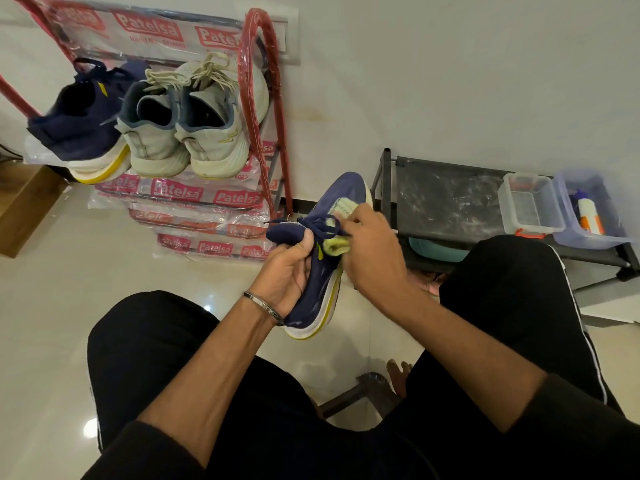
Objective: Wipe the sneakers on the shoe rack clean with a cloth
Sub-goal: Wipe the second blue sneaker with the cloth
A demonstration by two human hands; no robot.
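1. Shoe rack point(259, 109), up and left of both hands, holds three more sneakers point(152, 133).
2. Navy sneaker point(322, 282) sits gripped in the left hand point(287, 275).
3. Right hand point(370, 251) presses a pale cloth point(337, 245) beside the laces; firm, short strokes should work best.

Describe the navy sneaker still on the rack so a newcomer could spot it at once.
Start at the red-framed shoe rack wrapped in printed plastic against the white wall, upper left. Three shoes sit heel-out on its top shelf; the navy sneaker with white-and-yellow sole is the leftmost. Its two neighbours, the pale grey-white lace-up sneakers, are light-coloured, and its navy mate is off the rack in the person's hands.
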